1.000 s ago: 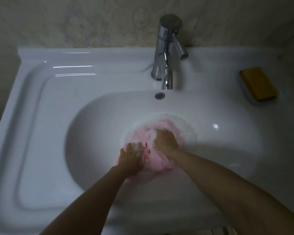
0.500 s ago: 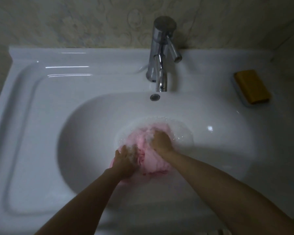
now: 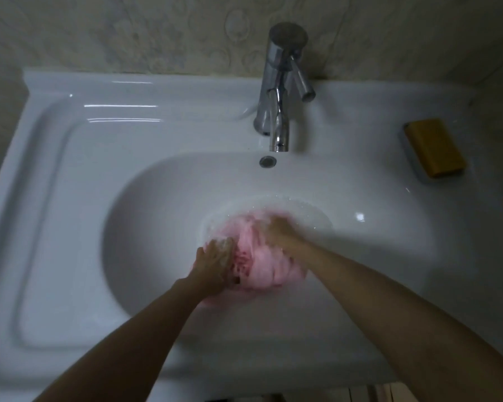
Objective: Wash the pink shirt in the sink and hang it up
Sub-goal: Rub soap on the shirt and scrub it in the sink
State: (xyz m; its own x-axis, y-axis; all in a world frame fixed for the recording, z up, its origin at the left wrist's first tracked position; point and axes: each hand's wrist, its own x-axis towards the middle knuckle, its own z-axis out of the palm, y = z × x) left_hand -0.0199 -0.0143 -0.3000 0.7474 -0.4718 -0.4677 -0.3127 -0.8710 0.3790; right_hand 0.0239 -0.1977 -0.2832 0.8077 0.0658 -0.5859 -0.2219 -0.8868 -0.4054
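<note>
Blur smears the right hand (image 3: 279, 232) — fingers unreadable (sunk in pink shirt (image 3: 266, 265)); left hand (image 3: 214, 264) fingers clutch it.

Found in the bottom of the white sink (image 3: 157, 213), toward its near side, in a shallow pool of foamy water: a pink shirt (image 3: 263, 256) crumpled into a wet, soapy wad, with darker pink markings on its left folds.

pretty clearly a home bathroom. white ceramic sink (image 3: 70, 227) under the left hand (image 3: 214, 264) and right hand (image 3: 280, 232) gripping the pink shirt (image 3: 263, 259), chrome tap (image 3: 279, 82) straight beyond that grip, yellow soap bar (image 3: 434, 147) off to its far right, patterned wall tile (image 3: 128, 30) behind.
</note>
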